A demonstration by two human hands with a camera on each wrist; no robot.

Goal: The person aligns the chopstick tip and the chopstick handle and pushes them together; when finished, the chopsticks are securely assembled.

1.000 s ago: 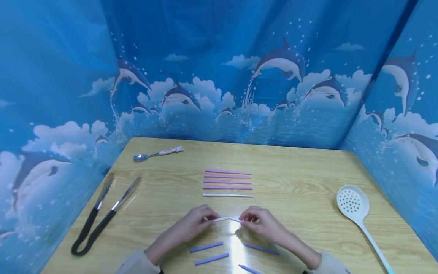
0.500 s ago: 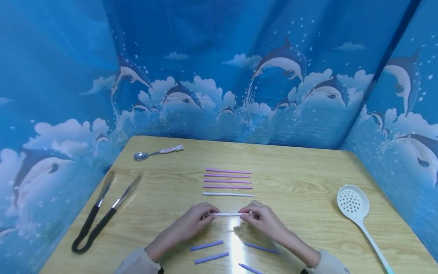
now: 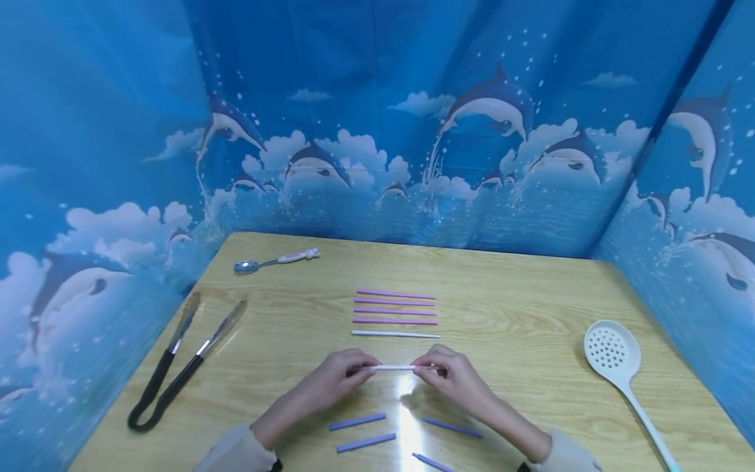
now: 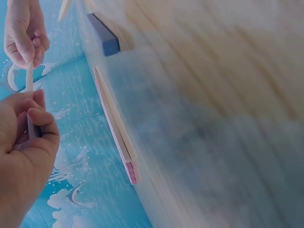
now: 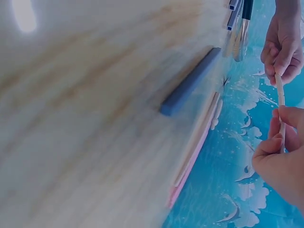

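In the head view my left hand [image 3: 339,379] and right hand [image 3: 453,379] pinch a thin white stick [image 3: 394,368], one near each end, just above the table. It lies level and nearly straight between them; its ends are hidden in the fingers. The left wrist view shows the white stick [image 4: 29,80] running from my near fingers to the other hand. Seen from the right wrist, the white stick [image 5: 280,92] bends slightly. Beyond the hands, another white stick [image 3: 395,334] lies below several pink-purple sticks [image 3: 395,312] in parallel.
Short blue-purple sticks [image 3: 366,444] lie left of centre, others [image 3: 452,428] near my right forearm. Black-handled tongs [image 3: 171,373] stand spread at left, a spoon [image 3: 277,260] lies at back left, and a white skimmer [image 3: 613,351] at right. A dolphin-print curtain [image 3: 366,131] surrounds the wooden table.
One second ago two white pieces met at an angle between the hands, tips touching. Since then they have come into one straight line, with the hands slightly farther forward.
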